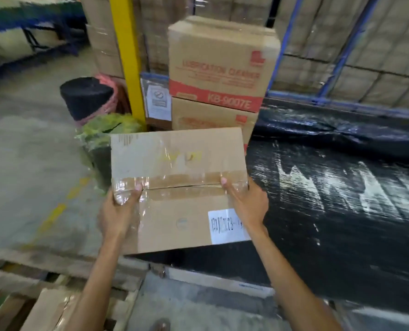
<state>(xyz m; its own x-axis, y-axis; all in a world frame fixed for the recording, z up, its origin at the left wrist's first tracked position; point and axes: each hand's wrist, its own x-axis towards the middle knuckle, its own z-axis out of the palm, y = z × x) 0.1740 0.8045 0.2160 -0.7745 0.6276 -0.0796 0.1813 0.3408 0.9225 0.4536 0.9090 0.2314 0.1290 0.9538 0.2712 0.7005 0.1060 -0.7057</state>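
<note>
I carry a taped brown cardboard box (174, 163) in front of me, above the floor. A white label with black writing sits on its near right part. My left hand (120, 209) grips the box's left edge, thumb on the taped seam. My right hand (246, 201) grips the right edge, thumb laid over the top tape. Both forearms reach in from the bottom of the view.
Two stacked cartons printed "LUBRICATION CLEANER" (222, 63) stand behind the box. A yellow post (127, 58) rises to their left. A big load wrapped in black plastic (342, 201) fills the right. A wooden pallet (55, 275) and another carton (50, 309) lie at lower left.
</note>
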